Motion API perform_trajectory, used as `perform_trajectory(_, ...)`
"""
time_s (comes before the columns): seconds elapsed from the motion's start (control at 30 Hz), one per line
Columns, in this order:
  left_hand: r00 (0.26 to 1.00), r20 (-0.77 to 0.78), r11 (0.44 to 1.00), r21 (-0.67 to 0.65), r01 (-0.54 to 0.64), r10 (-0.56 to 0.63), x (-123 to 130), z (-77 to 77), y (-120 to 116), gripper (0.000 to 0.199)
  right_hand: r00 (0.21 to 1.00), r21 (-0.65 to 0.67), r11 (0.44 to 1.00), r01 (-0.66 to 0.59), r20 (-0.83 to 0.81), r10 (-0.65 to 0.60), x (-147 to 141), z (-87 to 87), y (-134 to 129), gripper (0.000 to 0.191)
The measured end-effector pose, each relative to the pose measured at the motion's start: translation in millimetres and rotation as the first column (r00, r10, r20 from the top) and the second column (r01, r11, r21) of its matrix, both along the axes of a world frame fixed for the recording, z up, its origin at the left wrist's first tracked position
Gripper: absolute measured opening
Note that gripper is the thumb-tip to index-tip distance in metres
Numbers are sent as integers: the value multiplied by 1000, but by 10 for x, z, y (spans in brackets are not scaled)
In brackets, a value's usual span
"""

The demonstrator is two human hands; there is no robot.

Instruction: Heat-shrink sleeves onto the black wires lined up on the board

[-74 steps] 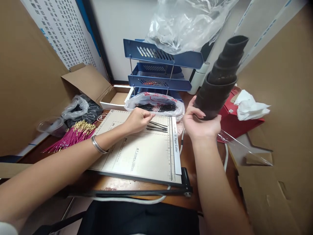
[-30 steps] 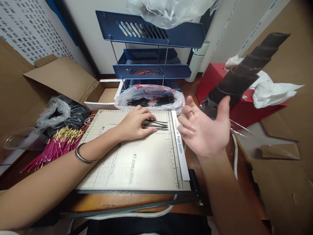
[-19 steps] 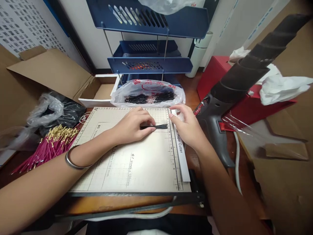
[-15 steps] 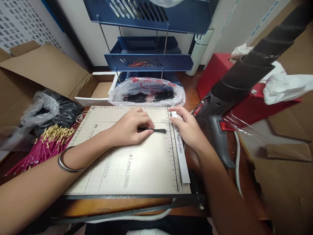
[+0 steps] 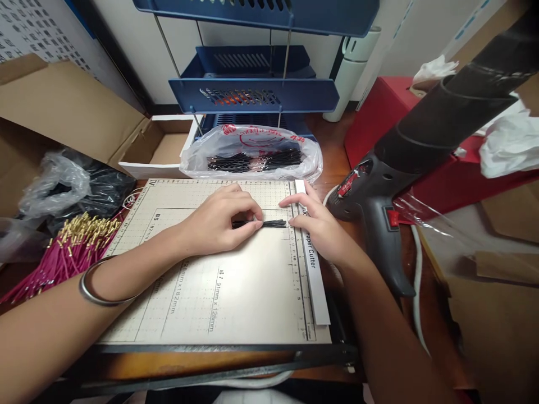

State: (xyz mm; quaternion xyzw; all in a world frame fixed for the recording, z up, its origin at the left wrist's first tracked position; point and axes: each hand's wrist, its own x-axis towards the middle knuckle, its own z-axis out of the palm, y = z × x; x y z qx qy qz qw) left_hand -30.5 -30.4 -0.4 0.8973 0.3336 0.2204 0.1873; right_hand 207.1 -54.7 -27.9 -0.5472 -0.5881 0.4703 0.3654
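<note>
Head view: black strands [image 5: 275,224], splayed earlier, now bunched on the paper cutter [image 5: 256,292] towards its far right corner, ends looking nearly even. Left hand [image 5: 227,219] pinches them; right hand [image 5: 322,230], empty, fingers parted, has moved beside the tips.

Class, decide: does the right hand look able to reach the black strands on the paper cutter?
Probably yes: the right hand is open beside the free ends of the black strands, nothing visible between; the left hand pinches them farther along.
</note>
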Motion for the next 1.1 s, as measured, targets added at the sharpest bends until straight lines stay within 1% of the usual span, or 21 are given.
perform_trajectory(0.07,1000,2,1000,2,-10,10,6,-9,9,18,1000,-17,1000,3,4,-3,-2,-1,-2,32)
perform_trajectory(0.2,1000,7,1000,-3,-30,30,8,-23,26,19,1000,-11,1000,9,10,-9,-10,19,1,32)
perform_trajectory(0.43,999,9,999,-12,-42,42,-15,-43,26,19,999,51,998,22,25,-24,-33,70,-19,15)
perform_trajectory(0.6,998,-5,998,-39,-57,57,-12,-48,32,20,996,52,997,50,73,-53,-25,68,-28,20)
perform_trajectory(0.87,997,-10,996,-61,-72,71,-5,-42,34,19,994,93,995,20,103,-30,3,72,-26,7)
perform_trajectory(0.93,997,-17,995,-63,-72,71,-3,-45,39,19,996,104,994,26,84,-35,15,45,-22,10)
perform_trajectory(0.97,997,-21,996,-64,-70,69,-2,-45,41,19,996,105,994,38,72,-46,19,27,-19,14)
perform_trajectory(1.03,998,-23,996,-58,-66,65,0,-46,45,20,996,100,992,80,42,-84,19,-12,-16,26)
perform_trajectory(1.1,997,-27,996,-51,-69,68,4,-44,47,21,996,98,991,89,0,-89,8,-44,-12,40)
